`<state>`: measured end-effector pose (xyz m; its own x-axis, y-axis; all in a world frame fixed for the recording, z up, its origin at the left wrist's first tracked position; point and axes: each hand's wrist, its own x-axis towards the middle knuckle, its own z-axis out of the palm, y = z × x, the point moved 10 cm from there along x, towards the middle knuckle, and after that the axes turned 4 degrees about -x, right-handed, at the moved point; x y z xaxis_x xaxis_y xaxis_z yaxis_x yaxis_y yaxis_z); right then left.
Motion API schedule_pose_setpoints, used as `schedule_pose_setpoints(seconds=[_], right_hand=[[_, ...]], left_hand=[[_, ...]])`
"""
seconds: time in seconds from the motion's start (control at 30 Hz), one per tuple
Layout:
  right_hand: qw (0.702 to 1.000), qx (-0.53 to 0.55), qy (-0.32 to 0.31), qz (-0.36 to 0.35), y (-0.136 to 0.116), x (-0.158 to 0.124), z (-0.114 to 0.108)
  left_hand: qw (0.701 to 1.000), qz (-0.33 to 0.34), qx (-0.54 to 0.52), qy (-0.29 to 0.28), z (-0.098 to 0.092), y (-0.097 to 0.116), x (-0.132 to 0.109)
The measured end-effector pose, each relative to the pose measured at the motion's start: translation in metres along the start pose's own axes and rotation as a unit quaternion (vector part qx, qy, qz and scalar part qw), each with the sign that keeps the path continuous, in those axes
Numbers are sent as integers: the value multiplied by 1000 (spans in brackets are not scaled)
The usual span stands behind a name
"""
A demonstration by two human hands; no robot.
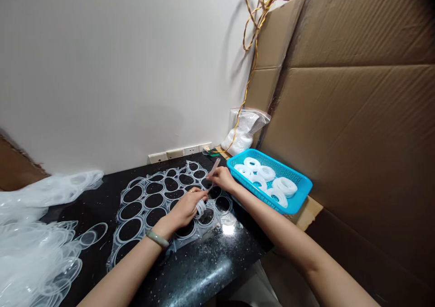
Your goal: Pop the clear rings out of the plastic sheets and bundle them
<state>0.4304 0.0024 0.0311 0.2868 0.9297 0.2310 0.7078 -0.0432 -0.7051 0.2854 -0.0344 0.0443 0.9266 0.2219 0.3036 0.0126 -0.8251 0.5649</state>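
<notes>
A translucent sheet of joined rings (154, 201) lies flat on the black speckled tabletop. Over its right part, my left hand (186, 207) is closed around a small stack of white translucent rings (201, 207), with a ring on one finger and a bangle at the wrist. Just beyond it, my right hand (222, 179) pinches a narrow pinkish translucent strip or stick (215, 165) that points up and away; its exact kind is unclear. The fingertips of both hands come close together above the sheet.
Right of my hands, a blue plastic basket (299, 203) holds several bundles of white rings (284, 187). A clear zip bag (243, 132) stands behind it. Crumpled ring sheets (30, 257) pile up at left. Sockets (175, 153) line the wall; cardboard (356, 117) rises at right beside a hanging yellow cord (249, 80).
</notes>
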Motion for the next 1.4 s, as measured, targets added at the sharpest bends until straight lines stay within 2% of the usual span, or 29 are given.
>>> schedule_pose_setpoints(seconds=[0.17, 0.53, 0.67, 0.9, 1.17, 1.27, 1.4], right_hand=[[990, 122, -63, 26, 3, -16, 19], [985, 166, -34, 15, 12, -19, 17], [994, 105, -26, -4, 9, -22, 16], [992, -40, 68, -95, -7, -26, -4], [987, -105, 75, -91, -6, -25, -3], [990, -68, 91, -87, -7, -26, -5], [991, 90, 85, -41, 5, -25, -4]], left_hand=[[1000, -17, -3, 7, -4, 6, 0], [999, -32, 2, 13, -3, 5, 1], [999, -31, 7, 13, -2, 4, 1], [999, -34, -3, 18, -3, 7, 2], [999, -38, -1, 12, -1, 6, 2], [999, -37, 1, 13, -1, 6, 1], [999, -37, -12, 2, -1, 4, 1]])
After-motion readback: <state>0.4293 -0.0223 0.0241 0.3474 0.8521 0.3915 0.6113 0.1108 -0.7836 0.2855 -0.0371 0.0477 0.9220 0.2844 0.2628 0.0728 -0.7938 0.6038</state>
